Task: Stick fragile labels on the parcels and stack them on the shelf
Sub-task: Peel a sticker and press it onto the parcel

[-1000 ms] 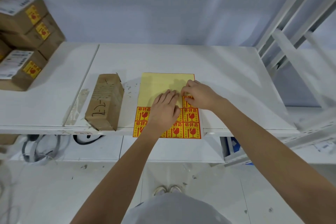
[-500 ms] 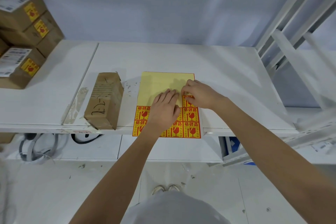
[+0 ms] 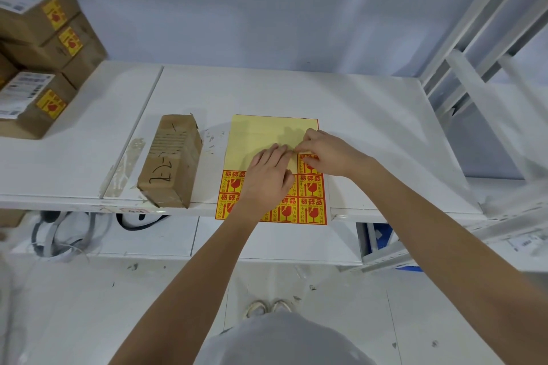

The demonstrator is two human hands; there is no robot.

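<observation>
So from the head cam: left hand lies flat, fingers straight, pinning the label sheet on the bench. Right hand pinches a fragile label's corner. I'd peel slowly and low so it doesn't curl. Unlabelled brown parcel waits just left, scribbled marker on top.

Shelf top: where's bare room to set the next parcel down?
Free: the white shelf top right of the label sheet, out to the frame uprights; the strip behind the sheet toward the wall; the left panel between the unlabelled parcel and the stacked parcels. Crowded: the sheet, under the left hand and right hand.
</observation>
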